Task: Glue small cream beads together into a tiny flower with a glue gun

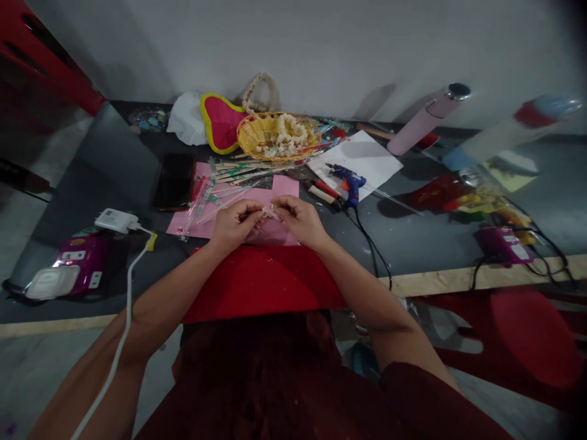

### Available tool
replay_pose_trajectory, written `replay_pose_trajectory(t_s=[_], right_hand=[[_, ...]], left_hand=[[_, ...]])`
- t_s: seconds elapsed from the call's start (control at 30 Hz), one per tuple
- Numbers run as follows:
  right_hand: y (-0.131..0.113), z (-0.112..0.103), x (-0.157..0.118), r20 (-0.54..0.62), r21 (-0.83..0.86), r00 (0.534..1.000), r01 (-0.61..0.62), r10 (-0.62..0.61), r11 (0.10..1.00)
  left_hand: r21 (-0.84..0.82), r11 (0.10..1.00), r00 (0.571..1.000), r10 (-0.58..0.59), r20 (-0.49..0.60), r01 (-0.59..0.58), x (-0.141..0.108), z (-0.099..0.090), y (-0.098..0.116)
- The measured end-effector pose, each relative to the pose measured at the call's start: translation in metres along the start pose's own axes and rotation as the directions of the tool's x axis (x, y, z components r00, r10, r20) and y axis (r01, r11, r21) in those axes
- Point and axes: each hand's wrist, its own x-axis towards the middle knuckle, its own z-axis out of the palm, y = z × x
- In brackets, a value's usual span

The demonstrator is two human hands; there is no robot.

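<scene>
My left hand (235,226) and my right hand (300,220) meet over the pink paper (284,235) at the desk's front. Between their pinched fingertips is a small cream-coloured piece (268,212), too small to name exactly. Both hands are closed on it. Wrapped sticks (238,174) with green and red marks lie just beyond my fingers. Behind them stands a yellow woven basket (257,145) holding a cream beaded-looking string (291,131). A blue glue gun (349,183) rests on white paper to the right of my right hand, beside red-handled pliers (326,189).
A dark phone (175,181) lies left of the pink paper. A white charger (117,220) and purple power socket (82,266) sit at the left. Right of the basket are a pink flask (424,122) and another bottle (509,131). A red sheet (270,278) overhangs the front edge.
</scene>
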Motion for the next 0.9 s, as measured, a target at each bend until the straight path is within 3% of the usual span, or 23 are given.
replay_pose_trajectory(t_s=[0.37, 0.67, 0.9], right_hand=[[-0.008, 0.008, 0.003, -0.030, 0.255, 0.995, -0.086, 0.097, 0.963], [-0.014, 0.015, -0.001, -0.036, 0.205, 0.996, -0.078, 0.087, 0.976], [-0.012, 0.014, 0.000, 0.005, 0.261, 0.993, -0.115, 0.118, 0.958]], left_hand=[[-0.001, 1.000, 1.000, 0.023, -0.004, -0.023, -0.001, 0.002, 0.000], [-0.032, 0.999, 0.999, 0.039, -0.023, -0.040, -0.001, 0.002, -0.005], [-0.012, 0.998, 0.998, 0.056, -0.002, -0.056, -0.002, 0.001, -0.005]])
